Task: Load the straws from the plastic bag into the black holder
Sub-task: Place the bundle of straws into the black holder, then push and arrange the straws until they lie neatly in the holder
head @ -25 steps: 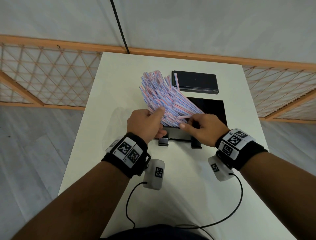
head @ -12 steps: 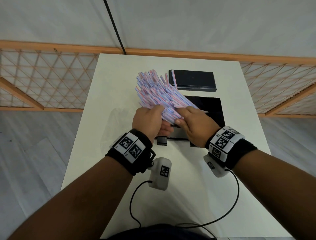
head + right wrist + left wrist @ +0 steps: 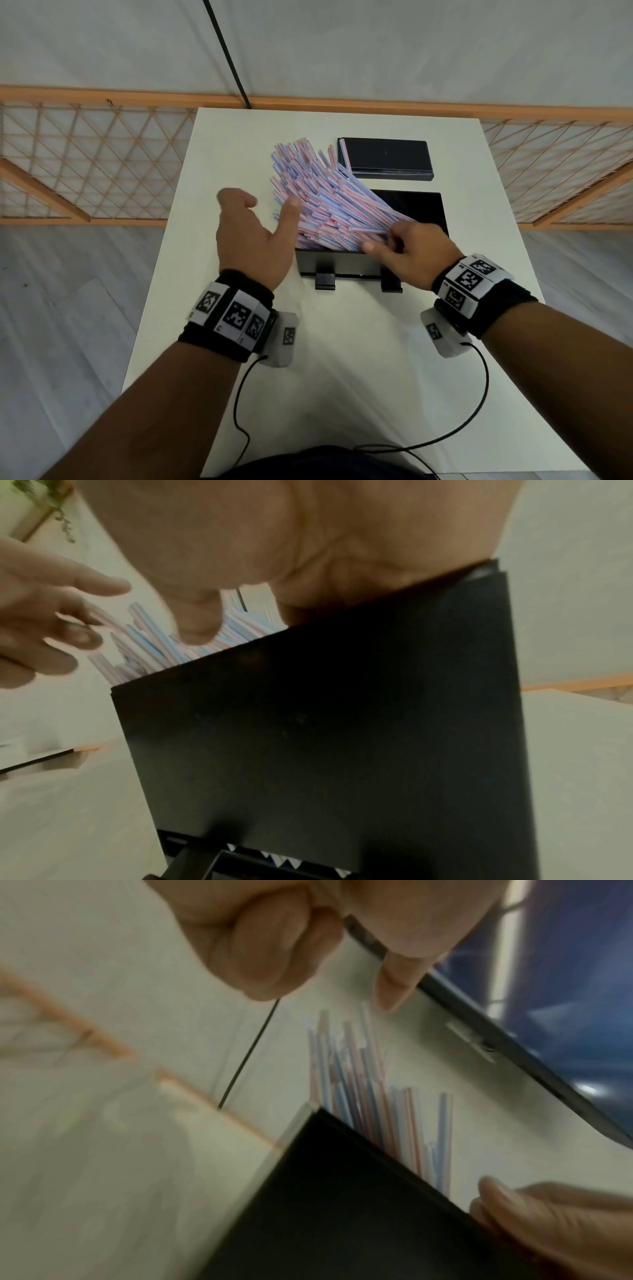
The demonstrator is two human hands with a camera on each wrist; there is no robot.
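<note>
A thick bunch of red, white and blue striped straws (image 3: 329, 205) stands in the black holder (image 3: 346, 265) and fans out, leaning up and to the left. My right hand (image 3: 387, 240) pinches the straws at the holder's upper right edge, fingers curled round them. My left hand (image 3: 263, 209) hovers just left of the bunch with fingers spread, holding nothing; its thumb is near the straws' left side. The left wrist view shows straws (image 3: 363, 1091) rising behind the holder (image 3: 342, 1204). The holder's dark front (image 3: 325, 737) fills the right wrist view, straws (image 3: 147, 642) above it.
A flat black lid (image 3: 387, 156) lies behind the holder near the white table's (image 3: 342, 359) far edge. An orange lattice fence (image 3: 85, 164) runs along both sides beyond the table. Wrist cables trail across the near table.
My left hand has let go of the straws, opened and moved off to the left. The bunch has spread wider to the left. My right hand stays on the straws at the holder.
</note>
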